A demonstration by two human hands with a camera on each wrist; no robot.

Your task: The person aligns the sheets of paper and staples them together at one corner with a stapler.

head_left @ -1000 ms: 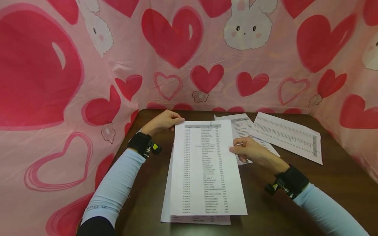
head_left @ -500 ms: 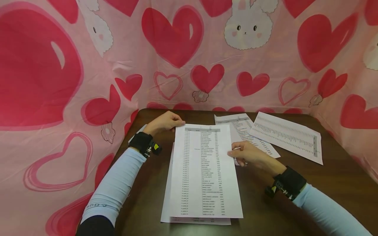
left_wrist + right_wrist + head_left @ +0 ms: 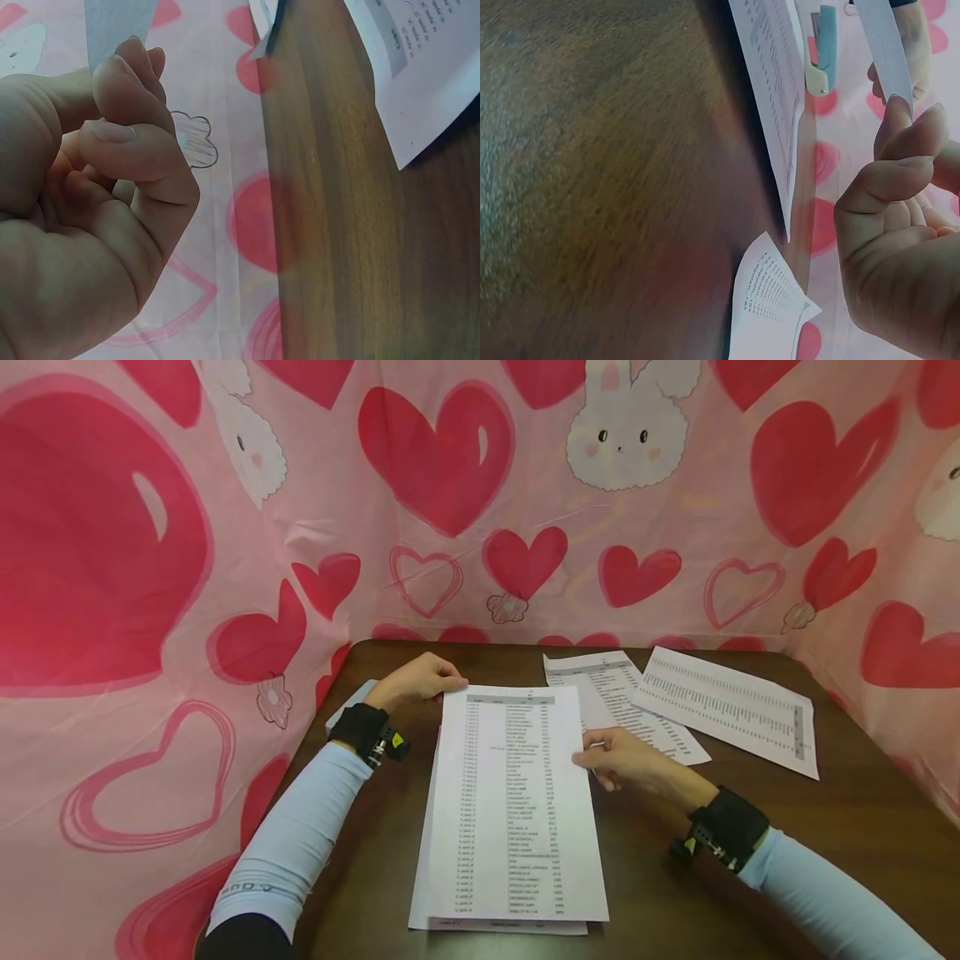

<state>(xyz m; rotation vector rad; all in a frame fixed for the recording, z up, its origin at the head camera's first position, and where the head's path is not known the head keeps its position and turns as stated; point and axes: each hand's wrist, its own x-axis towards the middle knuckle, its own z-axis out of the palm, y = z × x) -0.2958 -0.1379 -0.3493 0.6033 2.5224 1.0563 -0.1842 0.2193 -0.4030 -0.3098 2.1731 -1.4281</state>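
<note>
A printed sheet of paper point(image 3: 517, 810) hangs upright between my two hands, its rows of text facing me. My left hand point(image 3: 420, 681) pinches its top left corner between thumb and fingers; the left wrist view shows the same pinch on a paper corner point(image 3: 116, 26). Halfway down the right edge, my right hand point(image 3: 630, 760) pinches the sheet with thumb and forefinger. Its other fingers curl loosely in the right wrist view, below the paper's edge point(image 3: 889, 56). Another sheet point(image 3: 422, 860) lies behind the held one, mostly hidden, with its left and bottom edges showing.
Two more printed sheets lie at the back right of the brown table point(image 3: 750, 860), the right sheet point(image 3: 727, 710) overlapping the left one point(image 3: 622, 693). A light blue stapler point(image 3: 823, 52) shows in the right wrist view. A pink heart-patterned cloth point(image 3: 525, 485) hangs behind.
The held sheet has come lower and slightly left, covering more of the sheet behind it. My right hand has moved left and down with it; my left hand has dropped slightly.
</note>
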